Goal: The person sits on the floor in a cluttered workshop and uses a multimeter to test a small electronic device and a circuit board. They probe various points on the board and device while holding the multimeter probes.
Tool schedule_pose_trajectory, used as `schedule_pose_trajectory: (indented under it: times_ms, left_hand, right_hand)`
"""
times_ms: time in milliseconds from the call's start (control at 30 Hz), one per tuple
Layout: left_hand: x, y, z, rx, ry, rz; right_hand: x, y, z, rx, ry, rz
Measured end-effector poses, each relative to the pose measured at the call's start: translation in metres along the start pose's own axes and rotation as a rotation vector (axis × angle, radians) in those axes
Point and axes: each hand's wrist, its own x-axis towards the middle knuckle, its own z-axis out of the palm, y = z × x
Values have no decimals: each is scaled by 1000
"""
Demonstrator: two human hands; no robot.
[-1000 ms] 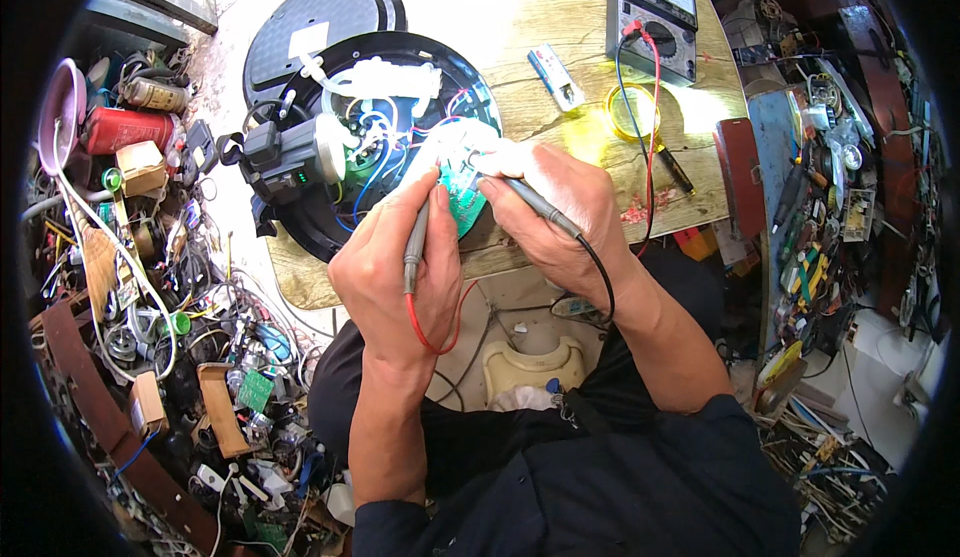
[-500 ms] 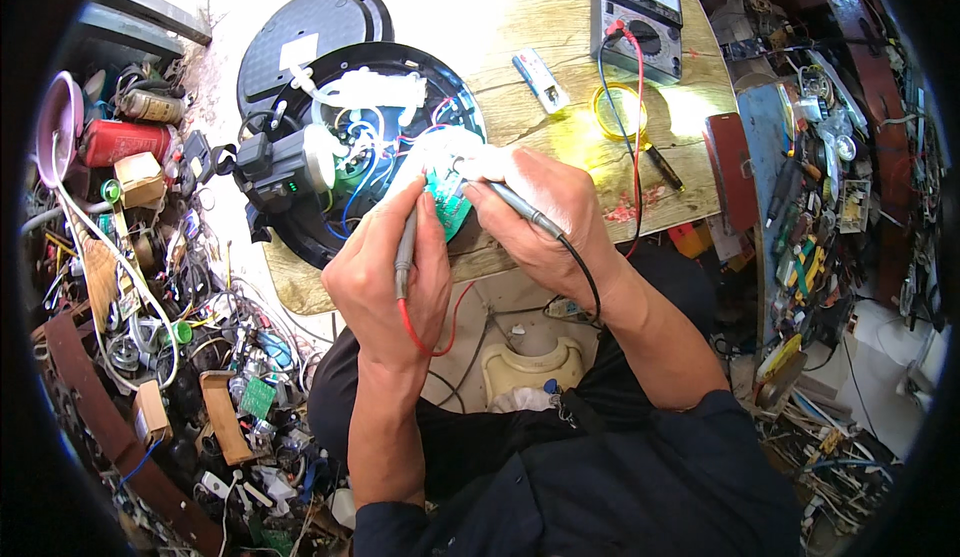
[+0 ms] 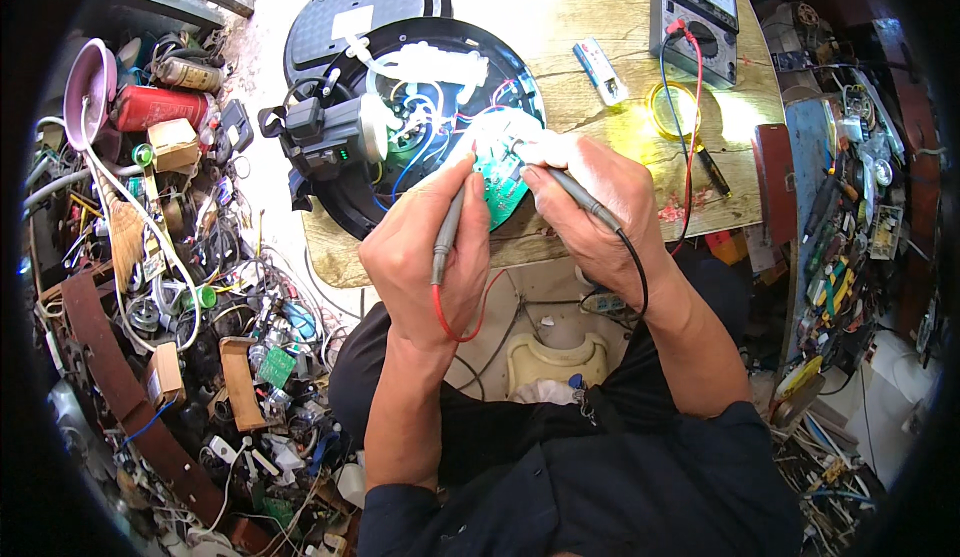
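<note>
Between the hands, the green circuit board [image 3: 497,179] lies tilted, left hand [image 3: 425,257] gripping the red-lead probe [image 3: 447,232], right hand [image 3: 600,202] gripping the black-lead probe [image 3: 572,195], both tips converging on it.

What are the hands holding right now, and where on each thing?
Left hand grips a grey test probe with red lead along its shaft; right hand grips a grey probe with black lead mid-shaft. Tips meet the green circuit board.

We're in an electronics repair workshop. Wooden worktop [image 3: 600,17] carries an analog multimeter [image 3: 695,2] with red and black leads, and an opened round appliance base [image 3: 400,107] with exposed wiring. Left: heaped cables and scrap parts [image 3: 170,257], loose circuit boards. Right: rack of hand tools [image 3: 840,257].
</note>
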Motion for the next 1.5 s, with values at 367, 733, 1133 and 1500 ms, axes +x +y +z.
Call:
schedule_pose_trajectory:
  times_ms: [367, 733, 1133, 1500]
  left_hand:
    - [0, -2, 2, 39, -23, 5]
    - [-1, -4, 5, 93, -24, 12]
    - [-2, -3, 2, 81, -46, 19]
    - [0, 3, 1, 119, -88, 17]
  right_hand:
    - [0, 2, 0, -44, -9, -11]
    - [0, 2, 0, -32, -3, -13]
    - [0, 1, -1, -34, -9, -27]
    - [0, 1, 0, 4, 11, -2]
